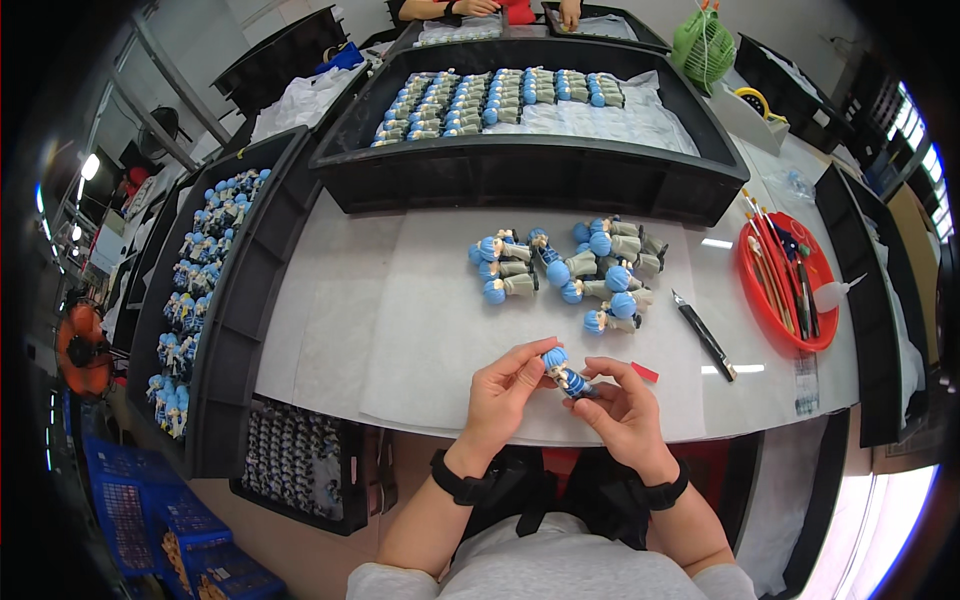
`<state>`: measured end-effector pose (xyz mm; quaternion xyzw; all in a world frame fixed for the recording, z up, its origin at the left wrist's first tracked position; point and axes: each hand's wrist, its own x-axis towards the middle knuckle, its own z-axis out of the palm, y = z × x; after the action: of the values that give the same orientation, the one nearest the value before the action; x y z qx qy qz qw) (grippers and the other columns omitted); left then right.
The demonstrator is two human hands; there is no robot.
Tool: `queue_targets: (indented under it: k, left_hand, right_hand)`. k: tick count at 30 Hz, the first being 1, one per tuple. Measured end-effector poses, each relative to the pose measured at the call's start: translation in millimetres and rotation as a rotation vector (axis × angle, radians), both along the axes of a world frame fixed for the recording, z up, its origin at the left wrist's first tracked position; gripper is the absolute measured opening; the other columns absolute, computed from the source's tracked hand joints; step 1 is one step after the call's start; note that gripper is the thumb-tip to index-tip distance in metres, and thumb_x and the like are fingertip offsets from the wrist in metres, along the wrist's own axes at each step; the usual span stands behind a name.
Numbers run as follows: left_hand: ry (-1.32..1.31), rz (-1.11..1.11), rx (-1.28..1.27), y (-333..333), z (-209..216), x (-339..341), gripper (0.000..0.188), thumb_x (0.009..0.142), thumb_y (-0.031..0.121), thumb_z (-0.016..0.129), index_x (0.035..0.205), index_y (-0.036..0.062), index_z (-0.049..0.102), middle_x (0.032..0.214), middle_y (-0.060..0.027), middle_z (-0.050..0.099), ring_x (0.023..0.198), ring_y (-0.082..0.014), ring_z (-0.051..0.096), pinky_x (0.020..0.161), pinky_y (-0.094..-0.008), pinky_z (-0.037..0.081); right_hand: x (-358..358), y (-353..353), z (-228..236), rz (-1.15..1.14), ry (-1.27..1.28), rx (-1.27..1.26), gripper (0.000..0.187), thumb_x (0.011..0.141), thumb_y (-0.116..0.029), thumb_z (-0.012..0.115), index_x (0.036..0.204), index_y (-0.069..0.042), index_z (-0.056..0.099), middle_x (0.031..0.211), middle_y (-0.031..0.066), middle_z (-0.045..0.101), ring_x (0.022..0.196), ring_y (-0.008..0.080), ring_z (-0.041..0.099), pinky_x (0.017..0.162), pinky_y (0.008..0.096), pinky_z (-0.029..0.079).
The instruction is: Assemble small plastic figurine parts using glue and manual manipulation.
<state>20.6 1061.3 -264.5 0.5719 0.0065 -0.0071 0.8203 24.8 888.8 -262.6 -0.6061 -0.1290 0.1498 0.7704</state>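
A small blue-haired figurine (568,376) in dark blue clothing is held between my two hands above the near edge of the table. My left hand (505,392) pinches it by the head, thumb and forefinger closed on the blue hair. Around its lower end curl the fingers of my right hand (622,405). Just beyond lies a loose group of similar figurines (601,290), most in grey-beige clothing, on white paper (420,330). A small red strip (645,372) rests beside my right fingers.
A black crate (520,165) with rows of figurines stands at the back; another black crate (228,330) of figurines is at left. A craft knife (705,338) lies right of the group, near a red basin (752,290) of brushes. Across the table, another person's hands (474,8) show.
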Motion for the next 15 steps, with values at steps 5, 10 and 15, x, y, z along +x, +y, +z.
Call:
queue_targets:
  k: [5, 10, 15]
  left_hand:
    - [-0.085, 0.027, 0.021, -2.2, -0.8, -0.9, 0.029, 0.089, 0.006, 0.055, 0.118, 0.0006, 0.056, 0.107, -0.0071, 0.060, 0.090, -0.0097, 0.056, 0.077, -0.0229, 0.048]
    - [-0.068, 0.065, -0.020, -1.8, 3.6, -1.1, 0.032, 0.087, -0.002, 0.054, 0.119, 0.0004, 0.055, 0.113, -0.0091, 0.059, 0.094, -0.0110, 0.056, 0.081, -0.0231, 0.048]
    - [-0.163, 0.027, 0.029, -1.0, -0.4, -0.7, 0.035, 0.085, -0.007, 0.053, 0.119, -0.0008, 0.054, 0.123, -0.0107, 0.052, 0.104, -0.0149, 0.055, 0.089, -0.0260, 0.046]
  right_hand:
    - [-0.5, -1.5, -9.8, -0.080, -0.145, -0.075, 0.051, 0.076, 0.006, 0.065, 0.122, -0.002, 0.044, 0.110, 0.0076, 0.048, 0.097, 0.0134, 0.053, 0.080, 0.0263, 0.049]
    - [0.7, -0.4, 0.4, -0.108, -0.166, -0.062, 0.057, 0.072, 0.005, 0.070, 0.122, -0.002, 0.044, 0.113, 0.0066, 0.050, 0.101, 0.0135, 0.051, 0.082, 0.0274, 0.046]
    - [1.4, -0.4, -6.4, -0.145, -0.146, -0.012, 0.058, 0.071, 0.004, 0.072, 0.122, -0.003, 0.045, 0.114, 0.0072, 0.050, 0.102, 0.0139, 0.051, 0.083, 0.0270, 0.045]
